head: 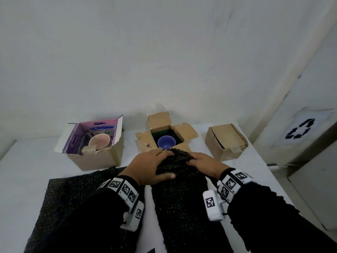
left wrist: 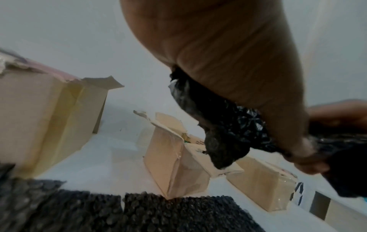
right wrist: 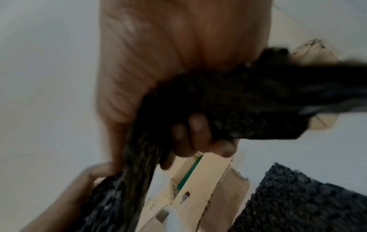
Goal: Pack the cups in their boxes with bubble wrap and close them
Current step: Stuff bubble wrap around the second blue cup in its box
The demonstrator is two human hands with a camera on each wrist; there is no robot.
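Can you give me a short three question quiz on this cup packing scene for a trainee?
1. True or false: the blue cup sits in the middle box, whose flaps are open.
2. Which box is closed? A: the left box B: the right box
3. What do the left hand and the right hand grip together?

Key: 1 true. 2 B. 3 the black bubble wrap.
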